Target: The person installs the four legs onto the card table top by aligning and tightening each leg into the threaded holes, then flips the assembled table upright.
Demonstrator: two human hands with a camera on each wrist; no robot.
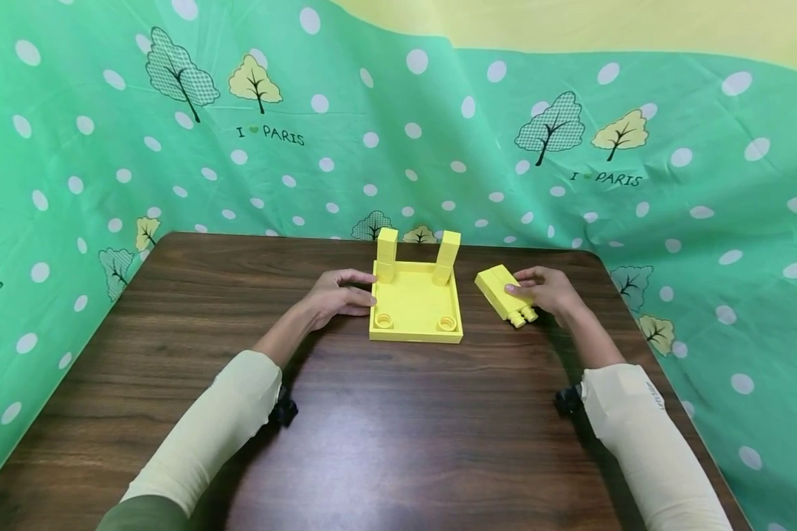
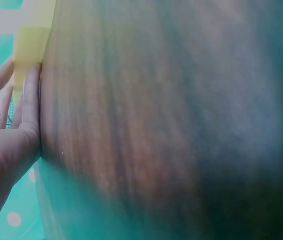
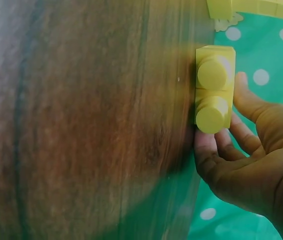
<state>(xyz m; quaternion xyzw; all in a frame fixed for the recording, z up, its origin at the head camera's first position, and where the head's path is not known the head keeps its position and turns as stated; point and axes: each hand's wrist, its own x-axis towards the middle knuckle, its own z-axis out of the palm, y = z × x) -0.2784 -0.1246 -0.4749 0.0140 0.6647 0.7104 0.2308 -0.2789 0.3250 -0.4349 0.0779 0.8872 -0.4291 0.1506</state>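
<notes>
- Along the left side and top of the head view: green cloth (image 1: 332,133) with white dots, printed trees and lettering.
- At lower left: dark green sleeve (image 1: 145,514), then pale left sleeve (image 1: 206,428) slanting up, with small black device (image 1: 283,411) beside the cuff.
- Left of center: left hand (image 1: 340,299). Touches the left side of the tray with fingertips, fingers fairly straight, hand loosely spread.
- At center: shallow yellow tray (image 1: 415,306), lying flat on the dark brown table (image 1: 398,435).
- At the tray's upper left and upper right corners: left post (image 1: 387,254) and right post (image 1: 448,257), both yellow and upright.
- At the tray's lower left and lower right corners: left socket (image 1: 384,321) and right socket (image 1: 447,324), round and raised.
- Right of center, well apart from the tray: two yellow blocks (image 1: 501,287), side by side, tilted, knobbed ends toward the lower right. Cannot tell about contact with the table.
- Just beside: right hand (image 1: 550,291). Pinches both blocks between thumb and fingers, grip narrow.
- At lower right: dark wrist camera (image 1: 567,400), then pale right sleeve (image 1: 651,450).
</notes>
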